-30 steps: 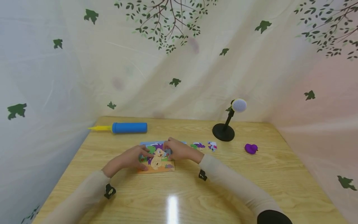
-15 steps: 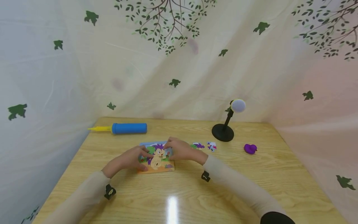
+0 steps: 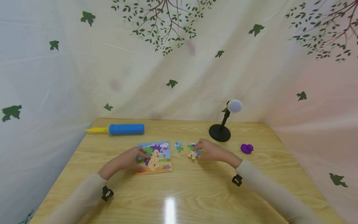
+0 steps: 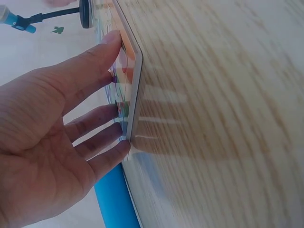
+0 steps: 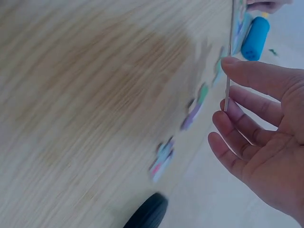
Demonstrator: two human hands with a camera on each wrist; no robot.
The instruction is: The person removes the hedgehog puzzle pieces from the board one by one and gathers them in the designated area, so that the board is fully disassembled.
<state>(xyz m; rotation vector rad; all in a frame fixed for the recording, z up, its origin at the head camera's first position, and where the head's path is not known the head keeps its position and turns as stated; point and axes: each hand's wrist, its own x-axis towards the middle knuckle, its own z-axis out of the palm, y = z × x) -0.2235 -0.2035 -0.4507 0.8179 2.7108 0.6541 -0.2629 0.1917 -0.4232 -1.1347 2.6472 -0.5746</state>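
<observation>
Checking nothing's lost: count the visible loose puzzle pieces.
4: a held piece in the right hand; on the table, from the person's left, a blue-green piece, a green-purple piece and, only in the right wrist view, a blue-pink piece. More may be hidden.

I have the rectangular cartoon puzzle board (image 3: 158,161) lying flat in my head view. Right of it lie three loose pieces (image 5: 195,109), one partly hidden by the held, flower-printed piece (image 3: 193,155).
</observation>
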